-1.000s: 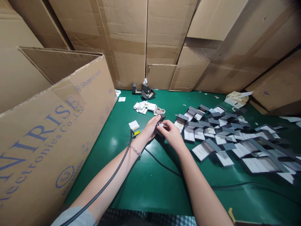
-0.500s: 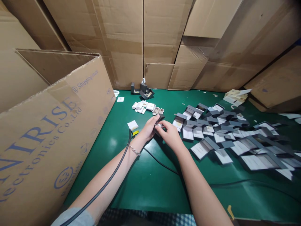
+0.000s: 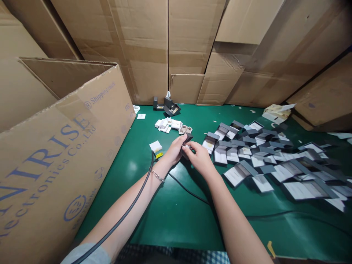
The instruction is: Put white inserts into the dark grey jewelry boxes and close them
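Observation:
My left hand (image 3: 174,149) and my right hand (image 3: 199,157) meet over the middle of the green table (image 3: 170,212). Both are closed round one small dark grey box (image 3: 188,138), of which only the top corner shows above the fingers. A small white piece (image 3: 186,147) shows between the fingertips of my right hand. A thin bracelet circles my left wrist. A black cable (image 3: 123,216) runs along my left forearm and across the table.
A spread of several open grey boxes with white inserts (image 3: 264,157) covers the table's right half. White inserts (image 3: 172,125) and dark boxes (image 3: 167,105) lie farther back. A large printed carton (image 3: 55,154) stands at left. Cardboard walls (image 3: 192,51) close the back.
The view has shifted slightly. Both hands stay together on the small grey box, with only small finger movements.

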`<control>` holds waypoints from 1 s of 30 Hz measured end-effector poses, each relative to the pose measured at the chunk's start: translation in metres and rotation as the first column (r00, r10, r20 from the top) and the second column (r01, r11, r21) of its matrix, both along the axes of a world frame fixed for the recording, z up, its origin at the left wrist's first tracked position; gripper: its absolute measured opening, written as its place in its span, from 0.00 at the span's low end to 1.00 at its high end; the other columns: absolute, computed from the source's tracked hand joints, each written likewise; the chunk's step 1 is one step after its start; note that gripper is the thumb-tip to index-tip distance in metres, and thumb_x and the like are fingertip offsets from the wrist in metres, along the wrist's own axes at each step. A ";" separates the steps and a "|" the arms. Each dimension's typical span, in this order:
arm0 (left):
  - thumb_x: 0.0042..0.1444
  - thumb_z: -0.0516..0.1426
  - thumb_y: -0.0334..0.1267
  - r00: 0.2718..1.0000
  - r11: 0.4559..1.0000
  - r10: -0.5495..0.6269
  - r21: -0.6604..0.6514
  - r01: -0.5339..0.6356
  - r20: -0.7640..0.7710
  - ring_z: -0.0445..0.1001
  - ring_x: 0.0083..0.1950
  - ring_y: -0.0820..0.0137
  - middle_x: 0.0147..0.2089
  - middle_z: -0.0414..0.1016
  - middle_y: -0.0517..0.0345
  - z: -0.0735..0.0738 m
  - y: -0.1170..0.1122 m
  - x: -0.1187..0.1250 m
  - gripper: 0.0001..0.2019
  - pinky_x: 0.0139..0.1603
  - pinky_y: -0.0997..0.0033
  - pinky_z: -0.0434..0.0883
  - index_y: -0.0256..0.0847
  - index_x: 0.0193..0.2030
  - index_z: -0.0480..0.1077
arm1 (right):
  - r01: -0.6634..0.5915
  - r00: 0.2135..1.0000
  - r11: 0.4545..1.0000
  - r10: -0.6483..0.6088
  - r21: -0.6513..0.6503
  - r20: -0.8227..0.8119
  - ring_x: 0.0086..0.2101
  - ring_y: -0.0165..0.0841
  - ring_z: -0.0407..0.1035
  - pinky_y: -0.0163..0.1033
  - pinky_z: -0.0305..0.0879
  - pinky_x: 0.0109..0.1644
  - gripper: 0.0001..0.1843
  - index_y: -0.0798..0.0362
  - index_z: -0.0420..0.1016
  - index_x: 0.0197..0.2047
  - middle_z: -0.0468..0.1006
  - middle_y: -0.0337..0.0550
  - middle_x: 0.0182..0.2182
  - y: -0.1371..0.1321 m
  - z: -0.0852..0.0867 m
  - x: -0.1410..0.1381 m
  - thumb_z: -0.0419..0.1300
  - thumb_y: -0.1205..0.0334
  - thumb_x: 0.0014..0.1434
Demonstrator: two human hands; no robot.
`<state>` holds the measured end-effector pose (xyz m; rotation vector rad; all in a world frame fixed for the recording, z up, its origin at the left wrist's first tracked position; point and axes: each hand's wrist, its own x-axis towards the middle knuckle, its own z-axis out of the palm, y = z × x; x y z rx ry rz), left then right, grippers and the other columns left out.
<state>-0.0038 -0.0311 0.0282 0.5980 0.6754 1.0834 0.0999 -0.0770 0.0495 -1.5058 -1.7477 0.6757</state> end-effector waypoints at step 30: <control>0.48 0.59 0.51 0.998 0.987 0.050 -0.154 -0.043 0.047 0.69 0.27 0.74 0.27 0.72 0.57 -0.004 0.007 -0.004 0.19 0.32 0.72 0.66 0.34 0.36 0.70 | -0.028 0.995 0.996 0.020 0.085 0.093 0.55 0.41 0.61 0.47 0.60 0.58 0.29 0.52 0.66 0.57 0.66 0.51 0.55 -0.001 -0.012 -0.011 0.60 0.60 0.50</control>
